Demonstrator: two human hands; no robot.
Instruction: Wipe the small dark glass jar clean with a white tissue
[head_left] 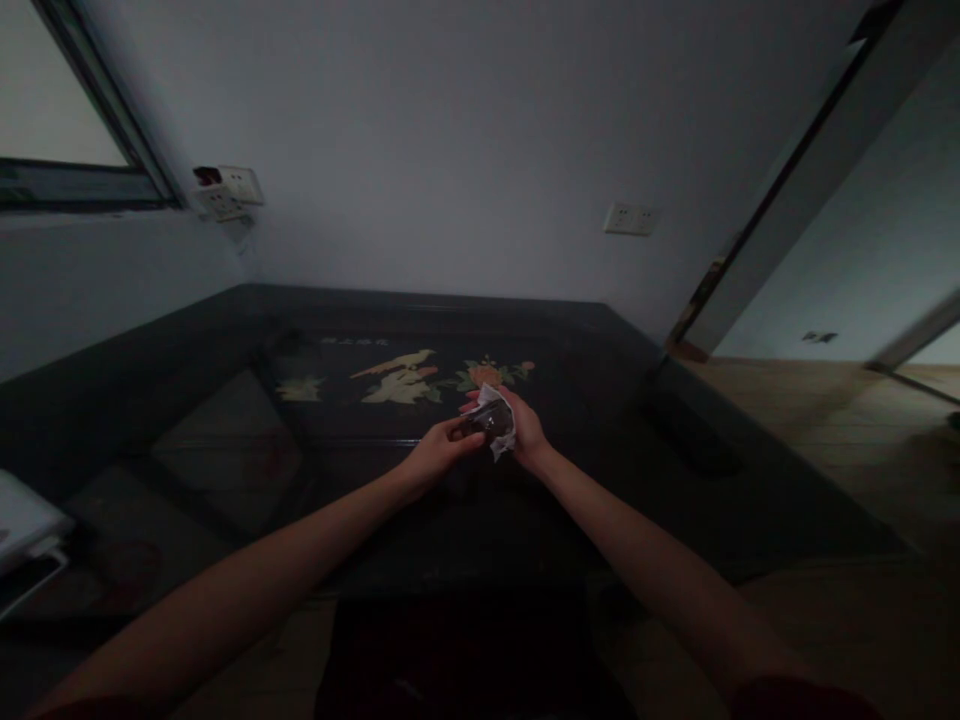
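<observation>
Both my arms reach out over a dark lacquered table point(585, 360) painted with a bird and flowers. My right hand point(525, 430) is closed around a small dark object point(484, 420) wrapped partly in a white cloth or tissue point(499, 415). My left hand point(439, 450) pinches the left end of that same dark object with its fingertips. The room is dim, so I cannot make out what the object is.
A white and dark thing point(26, 540) lies at the table's far left edge. Wall sockets point(225, 190) sit in the left corner and another socket point(630, 218) is on the back wall. A window point(60, 110) is upper left. Wooden floor point(825, 410) and a doorway lie to the right.
</observation>
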